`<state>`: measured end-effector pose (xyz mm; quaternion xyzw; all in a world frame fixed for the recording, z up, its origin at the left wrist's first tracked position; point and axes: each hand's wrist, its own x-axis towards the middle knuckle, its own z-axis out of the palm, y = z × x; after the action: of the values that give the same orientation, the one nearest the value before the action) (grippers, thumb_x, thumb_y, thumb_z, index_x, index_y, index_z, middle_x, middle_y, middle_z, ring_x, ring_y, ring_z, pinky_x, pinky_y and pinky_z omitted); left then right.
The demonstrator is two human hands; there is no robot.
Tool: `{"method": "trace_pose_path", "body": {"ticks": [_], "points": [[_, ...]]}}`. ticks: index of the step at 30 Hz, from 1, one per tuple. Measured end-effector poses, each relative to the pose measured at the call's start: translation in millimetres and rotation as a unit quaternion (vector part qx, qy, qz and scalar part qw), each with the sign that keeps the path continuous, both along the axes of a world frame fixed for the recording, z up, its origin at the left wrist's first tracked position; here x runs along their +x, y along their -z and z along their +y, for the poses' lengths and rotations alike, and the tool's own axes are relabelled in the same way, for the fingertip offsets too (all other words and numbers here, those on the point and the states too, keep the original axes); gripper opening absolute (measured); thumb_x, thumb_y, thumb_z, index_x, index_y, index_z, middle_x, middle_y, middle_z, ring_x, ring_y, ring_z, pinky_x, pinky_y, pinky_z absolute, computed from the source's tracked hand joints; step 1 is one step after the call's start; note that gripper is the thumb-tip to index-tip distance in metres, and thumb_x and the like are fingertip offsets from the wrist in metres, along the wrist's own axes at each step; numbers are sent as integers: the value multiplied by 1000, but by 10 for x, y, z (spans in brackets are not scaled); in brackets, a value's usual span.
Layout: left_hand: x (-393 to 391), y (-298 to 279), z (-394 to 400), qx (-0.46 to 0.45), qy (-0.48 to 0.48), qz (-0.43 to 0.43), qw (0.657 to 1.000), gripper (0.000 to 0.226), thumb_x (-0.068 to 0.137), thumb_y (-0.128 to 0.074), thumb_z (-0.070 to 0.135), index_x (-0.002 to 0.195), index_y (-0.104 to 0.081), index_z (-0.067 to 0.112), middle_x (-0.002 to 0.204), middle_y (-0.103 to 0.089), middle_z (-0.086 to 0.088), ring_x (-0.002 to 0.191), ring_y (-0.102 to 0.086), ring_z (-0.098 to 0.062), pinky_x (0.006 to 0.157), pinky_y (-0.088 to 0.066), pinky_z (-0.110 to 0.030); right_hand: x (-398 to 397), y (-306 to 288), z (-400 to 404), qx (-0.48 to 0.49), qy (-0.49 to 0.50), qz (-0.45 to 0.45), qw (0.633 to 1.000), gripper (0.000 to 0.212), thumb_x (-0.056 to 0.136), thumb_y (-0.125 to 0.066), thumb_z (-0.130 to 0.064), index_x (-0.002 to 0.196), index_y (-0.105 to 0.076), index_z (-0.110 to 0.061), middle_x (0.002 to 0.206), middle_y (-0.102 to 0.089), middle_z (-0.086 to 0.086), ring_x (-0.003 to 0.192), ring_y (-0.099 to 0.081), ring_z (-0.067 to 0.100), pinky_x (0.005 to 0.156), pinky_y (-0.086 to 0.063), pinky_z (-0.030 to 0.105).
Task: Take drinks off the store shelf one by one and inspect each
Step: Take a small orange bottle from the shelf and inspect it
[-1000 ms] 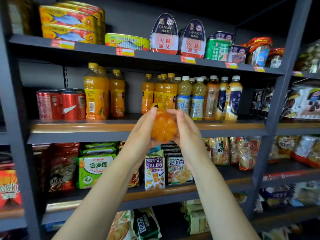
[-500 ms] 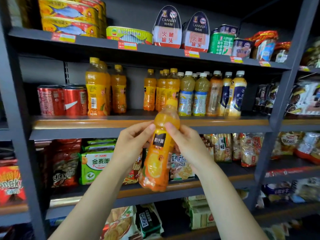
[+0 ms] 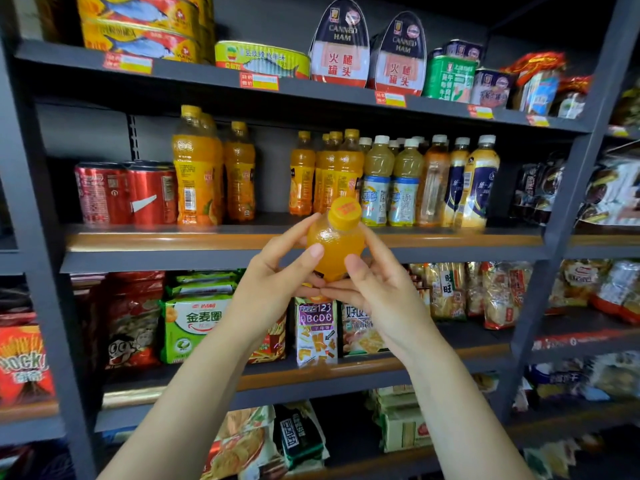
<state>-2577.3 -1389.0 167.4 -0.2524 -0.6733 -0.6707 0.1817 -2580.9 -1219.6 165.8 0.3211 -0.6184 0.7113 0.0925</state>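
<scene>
Since half a second ago the orange juice bottle (image 3: 335,249) has been tipped so that its yellow cap (image 3: 345,213) is turned toward the camera and its label side is hidden; before that it was held nearly upright with the label showing. The bottle is gripped between both hands in front of the drinks shelf (image 3: 298,241). The left hand (image 3: 273,285) is curled round its left side, thumb laid on the shoulder of the bottle. The right hand (image 3: 377,289) is wrapped on the right side, its thumb pressed near the lower body. The fingertips of the two hands appear to meet beneath the bottle, though the base is hidden. Just beyond the hands, a row of orange drink bottles (image 3: 327,174) is stood on the shelf. Further left of the left hand, red cans (image 3: 126,192) are ranged.
</scene>
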Motion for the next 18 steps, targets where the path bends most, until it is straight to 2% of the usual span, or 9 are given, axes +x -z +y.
{"method": "trace_pose_path", "body": {"ticks": [4,7,10,15,18], "points": [[2,-22,15,3,3,21,1000,52,89,-63,42,141,-54,41,129,-63,-3,91,-70,-21,89,-60,-44,-3,-4,14,-31,-14,1,999,38,94,-50,-39,131,-55,-45,129,-67,7,107,-72,33,88,-60,36],[1,-37,51,-10,17,41,999,51,96,-63,42,145,-49,39,139,-59,3,110,-67,-17,94,-57,-40,-27,-22,27,-36,-15,14,999,50,97,-48,-35,146,-45,-32,140,-60,10,115,-68,33,98,-56,42],[-55,-60,64,-23,30,47,998,52,98,-59,40,149,-45,38,142,-57,3,121,-62,-16,101,-54,-38,-70,-48,38,-34,-19,17,999,54,98,-49,-34,151,-41,-29,145,-55,10,123,-64,31,106,-50,46],[-197,-104,100,-52,47,42,997,52,104,-51,35,154,-35,37,153,-47,5,139,-48,-16,115,-41,-50,-187,-157,67,-57,-32,-4,998,53,101,-48,-22,153,-40,-24,151,-50,10,133,-56,27,114,-43,45],[-215,-167,140,-51,47,46,997,56,101,-51,36,154,-32,38,154,-45,8,139,-46,-14,118,-35,-50,-235,-252,90,-57,-28,3,998,49,105,-43,-15,154,-39,-20,149,-53,11,134,-55,29,116,-39,49]]}}
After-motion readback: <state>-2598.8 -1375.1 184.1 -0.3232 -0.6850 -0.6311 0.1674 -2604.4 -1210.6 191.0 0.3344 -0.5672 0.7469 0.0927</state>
